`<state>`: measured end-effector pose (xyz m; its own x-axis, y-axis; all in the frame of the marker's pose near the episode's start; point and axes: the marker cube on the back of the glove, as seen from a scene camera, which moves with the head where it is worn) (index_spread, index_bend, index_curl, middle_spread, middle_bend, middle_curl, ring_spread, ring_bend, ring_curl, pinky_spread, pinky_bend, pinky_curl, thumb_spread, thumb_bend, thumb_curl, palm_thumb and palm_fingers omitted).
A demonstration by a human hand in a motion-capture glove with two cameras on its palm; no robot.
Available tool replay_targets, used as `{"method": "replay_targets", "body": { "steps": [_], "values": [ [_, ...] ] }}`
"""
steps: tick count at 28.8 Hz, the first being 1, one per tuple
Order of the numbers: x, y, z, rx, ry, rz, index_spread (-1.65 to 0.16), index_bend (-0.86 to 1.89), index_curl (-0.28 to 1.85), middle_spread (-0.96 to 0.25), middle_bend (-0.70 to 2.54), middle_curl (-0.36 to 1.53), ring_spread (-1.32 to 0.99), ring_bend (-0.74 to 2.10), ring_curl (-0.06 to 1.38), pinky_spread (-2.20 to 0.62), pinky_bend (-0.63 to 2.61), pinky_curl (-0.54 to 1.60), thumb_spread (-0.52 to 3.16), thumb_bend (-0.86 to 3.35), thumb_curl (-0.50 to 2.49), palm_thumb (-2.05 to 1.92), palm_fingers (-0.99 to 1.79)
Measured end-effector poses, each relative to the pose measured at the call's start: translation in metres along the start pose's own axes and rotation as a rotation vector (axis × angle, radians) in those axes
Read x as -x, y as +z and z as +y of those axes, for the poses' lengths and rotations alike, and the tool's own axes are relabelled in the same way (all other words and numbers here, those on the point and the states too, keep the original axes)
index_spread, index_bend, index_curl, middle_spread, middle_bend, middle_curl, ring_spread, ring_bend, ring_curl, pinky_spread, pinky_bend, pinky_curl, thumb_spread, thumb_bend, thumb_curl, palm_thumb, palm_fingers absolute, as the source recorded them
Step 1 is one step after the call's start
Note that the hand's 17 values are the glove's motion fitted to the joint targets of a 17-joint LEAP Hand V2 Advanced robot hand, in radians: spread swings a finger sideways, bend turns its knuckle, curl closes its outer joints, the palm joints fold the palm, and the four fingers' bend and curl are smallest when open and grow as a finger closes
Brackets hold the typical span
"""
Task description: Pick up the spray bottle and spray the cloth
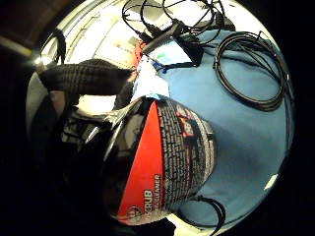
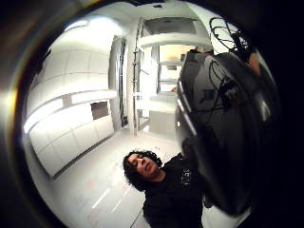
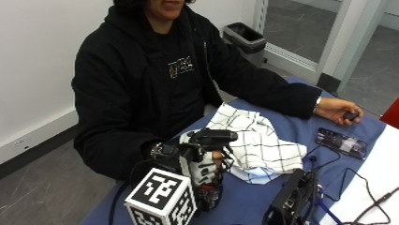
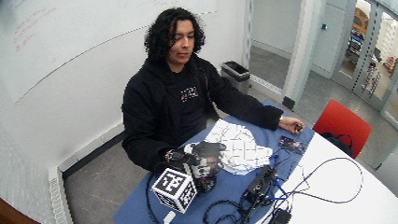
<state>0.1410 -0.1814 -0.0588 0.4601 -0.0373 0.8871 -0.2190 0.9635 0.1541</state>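
A spray bottle (image 3: 210, 191) with a black trigger head (image 3: 214, 137) and a red and black label stands upright near the front of the blue table (image 3: 262, 197). My gloved right hand (image 3: 201, 166) grips it around the neck, fingers curled round it. Its nozzle points toward the white checked cloth (image 3: 257, 146), which lies crumpled just beyond it. In the little finger side palm view the label (image 1: 165, 164) fills the middle, with a gloved finger (image 1: 83, 76) beside it. In the thumb side palm view, the glossy black body (image 2: 223, 128) looms close. Whether the bottle's base touches the table is unclear.
A phone (image 3: 340, 141) lies on the table past the cloth, near the person's bare left hand (image 3: 340, 110). A black device (image 3: 291, 196) with cables stands right of the bottle. A coiled cable (image 1: 251, 69) lies on the table. A red chair (image 4: 341, 123) stands at the far end.
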Motion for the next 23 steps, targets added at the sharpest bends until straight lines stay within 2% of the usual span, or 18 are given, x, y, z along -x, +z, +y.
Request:
{"method": "replay_targets", "body": {
  "steps": [3, 7, 18, 23],
  "values": [
    [-0.003, -0.003, -0.002, -0.031, -0.025, 0.022, -0.25, 0.22, 0.38, -0.13, 0.46, 0.46, -0.17, 0.52, 0.42, -0.15, 0.29, 0.37, 0.81, 0.06, 0.49, 0.96, 1.40],
    [-0.002, -0.004, -0.002, -0.094, -0.029, 0.058, -0.26, 0.27, 0.41, -0.15, 0.53, 0.50, -0.19, 0.57, 0.44, -0.21, 0.33, 0.39, 0.70, 0.04, 0.53, 0.97, 1.46],
    [-0.003, 0.009, -0.017, -0.198, -0.045, 0.073, -0.27, 0.35, 0.49, -0.18, 0.67, 0.56, -0.21, 0.65, 0.49, -0.29, 0.41, 0.43, 0.53, 0.00, 0.63, 0.99, 1.42],
    [0.008, 0.000, 0.003, -0.120, 0.001, 0.115, -0.26, 0.37, 0.52, -0.18, 0.70, 0.57, -0.21, 0.67, 0.50, -0.29, 0.43, 0.44, 0.49, -0.01, 0.67, 1.00, 1.39]
  ]
}}
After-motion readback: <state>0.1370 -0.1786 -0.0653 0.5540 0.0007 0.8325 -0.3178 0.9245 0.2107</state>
